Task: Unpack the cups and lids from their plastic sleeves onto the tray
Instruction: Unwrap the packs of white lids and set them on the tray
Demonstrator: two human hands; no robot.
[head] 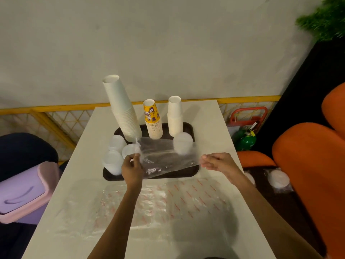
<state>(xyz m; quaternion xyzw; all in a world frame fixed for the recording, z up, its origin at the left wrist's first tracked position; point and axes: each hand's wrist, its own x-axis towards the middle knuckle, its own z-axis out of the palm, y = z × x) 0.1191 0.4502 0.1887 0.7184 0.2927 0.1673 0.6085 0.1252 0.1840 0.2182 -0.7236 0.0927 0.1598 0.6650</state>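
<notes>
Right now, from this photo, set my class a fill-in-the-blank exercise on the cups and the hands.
___ stacks of cups stand in a row.
The middle stack is printed ___.
The tallest stack stands at the row's ___ end.
The left hand pinches a clear sleeve over the dark ___.
Missing words: three; yellow; left; tray.

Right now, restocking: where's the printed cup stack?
Head view, centre: the printed cup stack stands on the tray's far side, between the tall white stack and short white stack.

Glossy clear plastic sleeve (164, 156), matt paper cups (123, 111), dark textured tray (188, 126).
</notes>
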